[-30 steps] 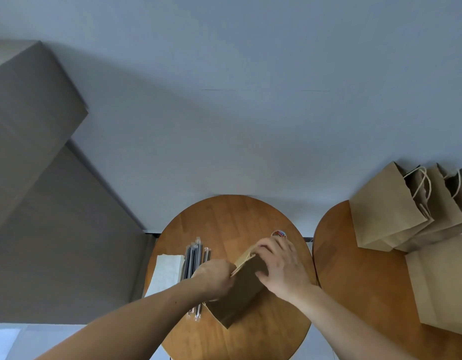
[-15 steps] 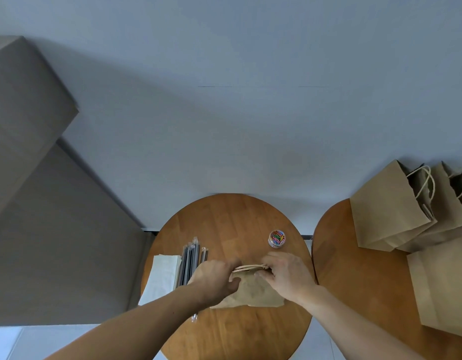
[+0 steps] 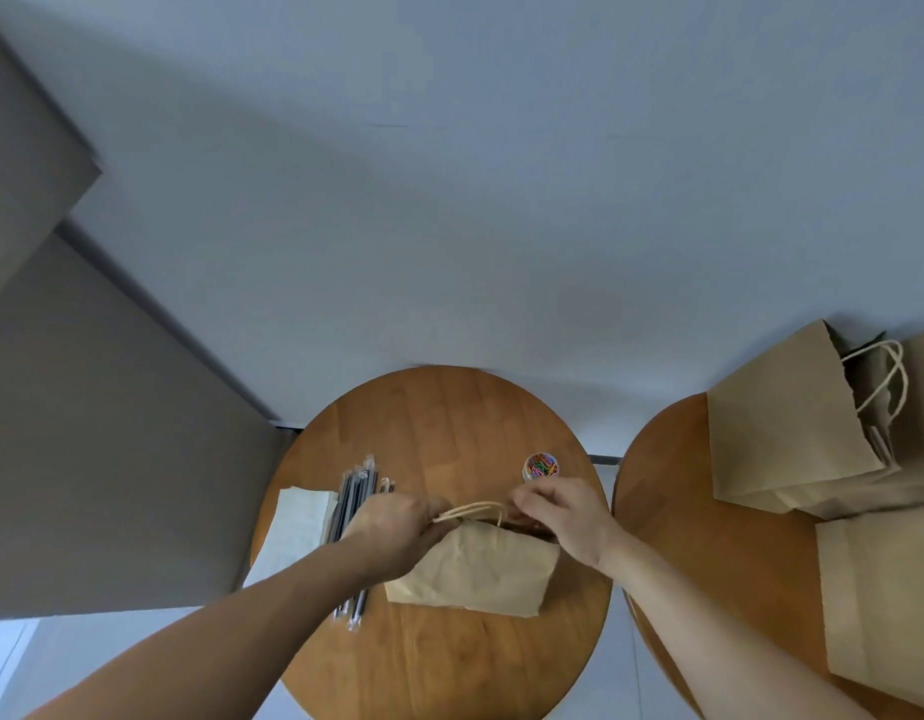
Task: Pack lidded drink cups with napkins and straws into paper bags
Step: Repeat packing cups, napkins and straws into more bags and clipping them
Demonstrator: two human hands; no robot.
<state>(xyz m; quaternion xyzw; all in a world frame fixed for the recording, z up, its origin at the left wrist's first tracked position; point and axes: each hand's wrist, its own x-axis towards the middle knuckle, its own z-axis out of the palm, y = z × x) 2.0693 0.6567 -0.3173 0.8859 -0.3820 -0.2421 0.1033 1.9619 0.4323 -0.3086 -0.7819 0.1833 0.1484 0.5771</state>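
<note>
Both hands on the bag mouth

The left hand (image 3: 397, 527) and right hand (image 3: 564, 517) have their fingers curled over opposite corners of the top edge of the brown paper bag (image 3: 480, 574), and its twine handle (image 3: 470, 509) loops up between them. The bag sits mid-table. A second ago it lay slanted and flat; now it's square-on, and the small tub of coloured paper clips (image 3: 540, 466) is in full view. On the round wooden table (image 3: 439, 423) are wrapped dark straws (image 3: 356, 491) beside white napkins (image 3: 299, 532). More brown paper bags (image 3: 782, 418) crowd a second round table (image 3: 709, 563) against a grey wall.
</note>
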